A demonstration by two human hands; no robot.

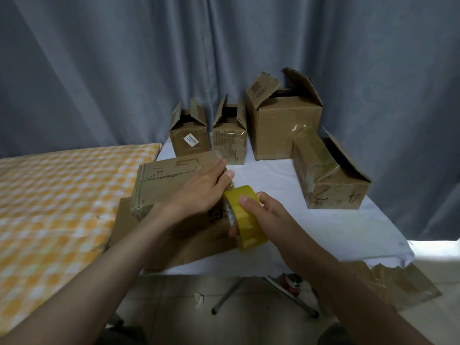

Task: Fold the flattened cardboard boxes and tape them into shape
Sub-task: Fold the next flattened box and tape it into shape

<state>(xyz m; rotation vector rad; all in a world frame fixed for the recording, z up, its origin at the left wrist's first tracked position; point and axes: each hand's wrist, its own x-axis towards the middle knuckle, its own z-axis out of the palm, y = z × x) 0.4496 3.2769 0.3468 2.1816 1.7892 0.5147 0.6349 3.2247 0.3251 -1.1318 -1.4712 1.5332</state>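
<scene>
Right hand (258, 215) grips tape roll (245, 216); box (171, 180) long axis left-right.

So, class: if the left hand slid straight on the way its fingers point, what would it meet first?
Probably the small box standing just beyond the left hand, past the edge of the box it presses; depth is unclear.

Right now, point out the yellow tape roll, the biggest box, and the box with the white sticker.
yellow tape roll (245, 215), head view, outer band.
biggest box (286, 130), head view, front wall.
box with white sticker (190, 143), head view, front wall.
</scene>
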